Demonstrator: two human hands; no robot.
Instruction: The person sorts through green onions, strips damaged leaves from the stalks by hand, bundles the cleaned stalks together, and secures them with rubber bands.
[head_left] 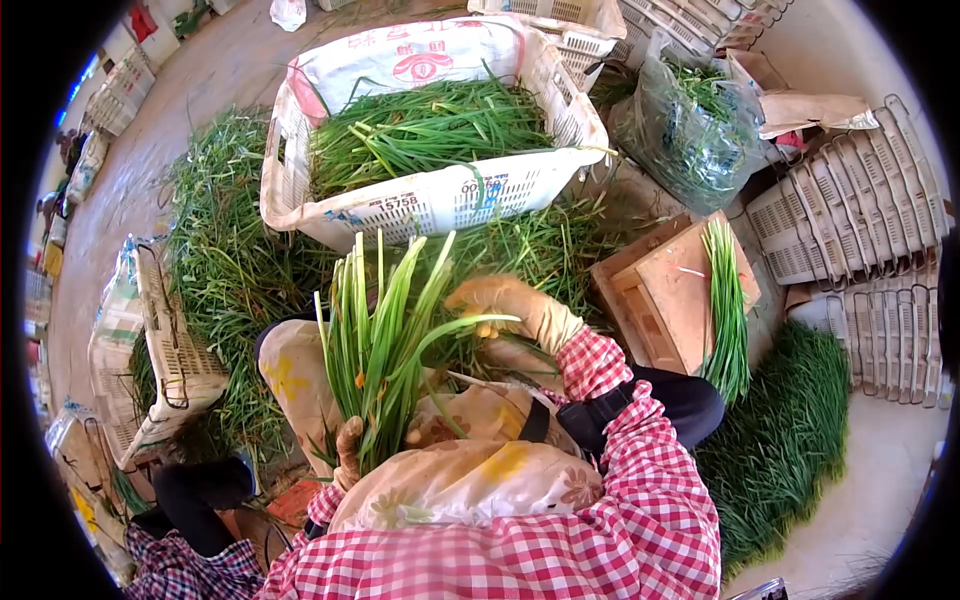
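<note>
My left hand (348,450), in a stained glove, is closed around a loose bunch of garlic chives (375,350). The bunch stands upright over my lap, its pale cut ends fanned out at the top. One long leaf bends away from it to the right. My right hand (505,303), also gloved, is just right of the bunch, with its fingers curled and somewhat blurred. The bent leaf passes by its fingertips; whether they grip it I cannot tell. A floral apron (470,480) covers my lap beneath both hands.
Ahead stands a white crate (440,195) of chives, with loose leaves (215,200) heaped around it. A neat bundle (725,310) lies on a wooden stool (660,295) at right. Beyond are a plastic bag (690,140), stacked crates (850,200) and piled chives (780,440). Another person's sleeve (190,570) shows lower left.
</note>
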